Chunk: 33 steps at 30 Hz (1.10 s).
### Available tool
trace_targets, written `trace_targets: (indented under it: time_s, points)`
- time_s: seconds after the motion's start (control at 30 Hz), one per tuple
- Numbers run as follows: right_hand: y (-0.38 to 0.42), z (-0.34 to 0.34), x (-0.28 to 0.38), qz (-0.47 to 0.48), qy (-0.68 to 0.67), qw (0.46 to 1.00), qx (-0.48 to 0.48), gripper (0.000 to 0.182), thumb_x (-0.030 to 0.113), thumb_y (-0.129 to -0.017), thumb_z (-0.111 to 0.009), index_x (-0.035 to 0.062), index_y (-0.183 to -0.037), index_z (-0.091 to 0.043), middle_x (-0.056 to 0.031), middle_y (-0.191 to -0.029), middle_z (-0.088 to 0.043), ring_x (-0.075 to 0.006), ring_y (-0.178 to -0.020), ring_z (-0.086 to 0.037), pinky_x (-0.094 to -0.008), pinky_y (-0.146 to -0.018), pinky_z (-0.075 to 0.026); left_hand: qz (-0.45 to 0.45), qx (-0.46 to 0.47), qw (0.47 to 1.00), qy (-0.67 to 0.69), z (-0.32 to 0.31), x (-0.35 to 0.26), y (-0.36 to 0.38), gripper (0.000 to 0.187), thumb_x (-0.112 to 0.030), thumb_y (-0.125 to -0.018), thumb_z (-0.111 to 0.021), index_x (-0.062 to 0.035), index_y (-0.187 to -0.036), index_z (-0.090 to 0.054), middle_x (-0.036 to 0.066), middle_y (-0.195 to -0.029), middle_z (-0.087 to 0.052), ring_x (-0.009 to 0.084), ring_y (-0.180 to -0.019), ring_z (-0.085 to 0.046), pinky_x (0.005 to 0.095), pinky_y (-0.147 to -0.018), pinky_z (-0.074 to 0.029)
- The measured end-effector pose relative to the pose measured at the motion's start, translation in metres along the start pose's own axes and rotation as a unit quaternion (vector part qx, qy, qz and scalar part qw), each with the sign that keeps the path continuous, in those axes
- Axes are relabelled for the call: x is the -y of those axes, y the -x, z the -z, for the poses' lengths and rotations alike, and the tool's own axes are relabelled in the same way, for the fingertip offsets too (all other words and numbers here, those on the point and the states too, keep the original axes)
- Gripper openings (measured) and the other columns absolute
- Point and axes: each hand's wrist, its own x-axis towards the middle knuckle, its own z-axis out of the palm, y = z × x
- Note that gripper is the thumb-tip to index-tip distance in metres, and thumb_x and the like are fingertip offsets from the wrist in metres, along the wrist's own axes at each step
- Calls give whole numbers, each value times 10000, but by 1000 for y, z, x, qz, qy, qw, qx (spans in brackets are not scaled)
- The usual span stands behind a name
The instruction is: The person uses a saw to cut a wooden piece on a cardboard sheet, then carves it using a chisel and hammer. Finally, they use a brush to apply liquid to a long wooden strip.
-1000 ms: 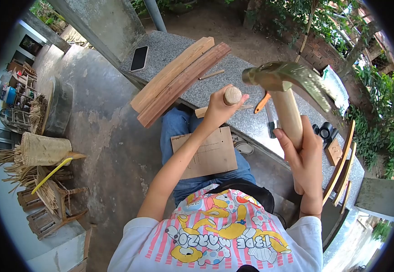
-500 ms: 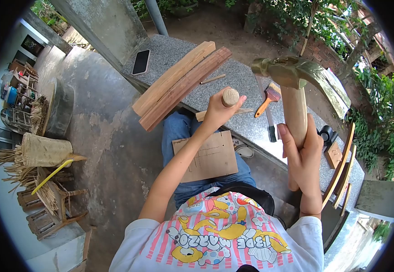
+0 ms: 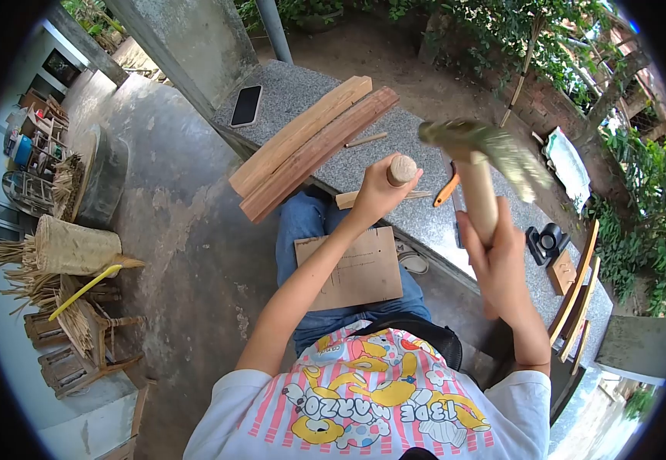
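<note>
Hammer [image 3: 480,165] is gripped in right hand [image 3: 494,257], raised and blurred above the slab [image 3: 394,138]. Left hand [image 3: 379,195] closes around a chisel [image 3: 402,169] standing on a strip [image 3: 348,199].

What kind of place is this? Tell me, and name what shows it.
Most likely an open-air home woodworking spot beside a garden. Wooden planks lie on a granite bench, the right hand swings a hammer, small wooden stools and bundled straw stand on the concrete floor, and greenery grows behind.
</note>
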Motion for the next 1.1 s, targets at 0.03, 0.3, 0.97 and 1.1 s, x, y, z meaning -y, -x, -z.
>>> trace_targets:
  time_s: [0.03,0.3,0.97,1.1]
  points:
    - [-4,-2,-14,3,86,991,106,317,229,-918,-690,-18,-999,-508,-229,-648,-611,-423,-637,-663,-411,-531,-474,-24,-3,999,43,-1,2,0,174,-123,-863,-735,-12,-856,-601,39,-731,-633,58,-707,-569,266,-634,-483]
    - [-1,40,25,13,-29,999,-43,268,168,-904,-711,-39,-959,-550,-102,-653,-618,-134,-542,-586,-291,-504,-437,28,1,999,-21,1,1,-4,201,-161,-872,-734,-23,-813,-602,-8,-710,-599,57,-673,-522,259,-608,-451]
    - [-4,2,-25,-32,54,992,108,333,258,-936,-666,-36,-945,-508,-216,-580,-538,-349,-501,-580,-401,-523,-444,-29,8,999,28,-4,9,-4,180,-141,-877,-728,-22,-833,-601,28,-734,-631,65,-697,-559,272,-637,-476]
    - [-9,38,18,-43,54,995,72,317,248,-918,-696,-28,-892,-543,-157,-575,-551,-230,-489,-581,-348,-492,-419,7,10,1000,15,1,5,-3,173,-161,-880,-729,-25,-828,-635,-3,-727,-645,50,-686,-572,253,-625,-476]
